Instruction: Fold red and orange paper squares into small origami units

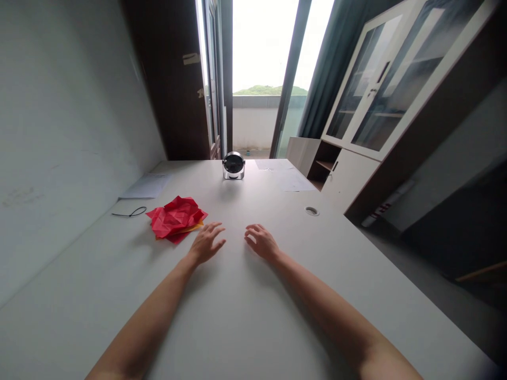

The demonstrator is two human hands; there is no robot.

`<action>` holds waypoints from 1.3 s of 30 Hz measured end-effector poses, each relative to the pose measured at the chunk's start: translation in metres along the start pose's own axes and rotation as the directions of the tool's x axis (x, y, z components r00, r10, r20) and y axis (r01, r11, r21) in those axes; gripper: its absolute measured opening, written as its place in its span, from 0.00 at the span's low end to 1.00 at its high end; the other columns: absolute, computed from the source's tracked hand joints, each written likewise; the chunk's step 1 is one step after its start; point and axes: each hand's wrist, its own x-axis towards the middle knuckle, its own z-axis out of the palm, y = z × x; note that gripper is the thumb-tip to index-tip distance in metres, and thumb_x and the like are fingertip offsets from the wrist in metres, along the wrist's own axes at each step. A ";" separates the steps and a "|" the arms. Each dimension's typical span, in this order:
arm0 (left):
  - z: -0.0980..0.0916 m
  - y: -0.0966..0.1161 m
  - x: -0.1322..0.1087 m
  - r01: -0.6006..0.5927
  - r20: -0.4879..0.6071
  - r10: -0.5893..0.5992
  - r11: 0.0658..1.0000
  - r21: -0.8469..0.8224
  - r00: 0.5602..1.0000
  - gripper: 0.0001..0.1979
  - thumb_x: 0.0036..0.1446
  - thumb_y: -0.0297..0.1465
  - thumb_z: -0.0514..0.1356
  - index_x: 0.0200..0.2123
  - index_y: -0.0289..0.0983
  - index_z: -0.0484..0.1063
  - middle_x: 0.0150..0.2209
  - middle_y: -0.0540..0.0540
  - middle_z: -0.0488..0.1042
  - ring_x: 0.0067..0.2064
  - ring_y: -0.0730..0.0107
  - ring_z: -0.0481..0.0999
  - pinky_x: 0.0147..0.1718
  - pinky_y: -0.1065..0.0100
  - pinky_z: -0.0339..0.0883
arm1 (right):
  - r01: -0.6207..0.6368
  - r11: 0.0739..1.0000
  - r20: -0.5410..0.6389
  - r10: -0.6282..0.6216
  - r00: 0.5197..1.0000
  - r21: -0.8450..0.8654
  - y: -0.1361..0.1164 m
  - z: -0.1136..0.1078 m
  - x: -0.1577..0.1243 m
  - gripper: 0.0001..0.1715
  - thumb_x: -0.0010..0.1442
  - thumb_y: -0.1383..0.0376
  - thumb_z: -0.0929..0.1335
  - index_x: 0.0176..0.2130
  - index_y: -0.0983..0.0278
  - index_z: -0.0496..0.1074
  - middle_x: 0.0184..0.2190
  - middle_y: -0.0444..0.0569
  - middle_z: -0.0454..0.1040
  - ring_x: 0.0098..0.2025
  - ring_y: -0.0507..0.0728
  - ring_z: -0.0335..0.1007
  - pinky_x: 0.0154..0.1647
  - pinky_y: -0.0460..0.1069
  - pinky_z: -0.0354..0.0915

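On the white table (233,316), my left hand (206,243) is open with its fingers apart, and nothing is in it. It is just to the right of a crumpled stack of red paper (174,216), which has an orange sheet (190,228) showing beneath it. My right hand (261,241) holds nothing; its fingers are slightly bent and apart, pointing towards the left hand across a gap. Farther back on the table stands a round black and silver device (234,164) on a bracket.
A black cable tie (130,212) and white papers (146,186) lie at the left by the wall. More sheets (297,182) are at the back right, near a round table hole (311,211). A white cabinet (350,177) stands beyond the right edge.
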 end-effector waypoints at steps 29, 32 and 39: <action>0.004 0.004 -0.004 0.021 0.053 -0.022 1.000 0.015 0.998 0.19 0.64 0.39 0.57 0.57 0.43 0.69 0.62 0.42 0.65 0.63 0.55 0.63 0.63 0.49 0.58 | 0.104 0.991 0.057 -0.099 0.993 -0.085 -0.008 -0.003 -0.006 0.09 0.68 0.62 0.64 0.43 0.60 0.73 0.51 0.54 0.72 0.53 0.61 0.67 0.55 0.58 0.66; 0.004 0.004 -0.004 0.005 0.062 -0.007 1.000 0.029 0.998 0.20 0.63 0.39 0.58 0.57 0.43 0.68 0.62 0.41 0.65 0.63 0.55 0.63 0.63 0.50 0.58 | 0.059 0.997 0.024 -0.058 0.998 -0.045 -0.002 -0.004 -0.006 0.09 0.68 0.61 0.65 0.45 0.59 0.74 0.51 0.53 0.73 0.53 0.61 0.68 0.53 0.57 0.68; 0.003 -0.003 -0.003 -0.005 0.047 0.003 0.999 0.046 0.999 0.19 0.64 0.38 0.57 0.57 0.43 0.68 0.62 0.42 0.65 0.62 0.55 0.63 0.62 0.49 0.59 | 0.033 0.999 0.026 -0.033 0.999 -0.017 0.003 -0.004 -0.009 0.09 0.66 0.62 0.66 0.45 0.58 0.74 0.51 0.52 0.73 0.54 0.60 0.68 0.54 0.57 0.68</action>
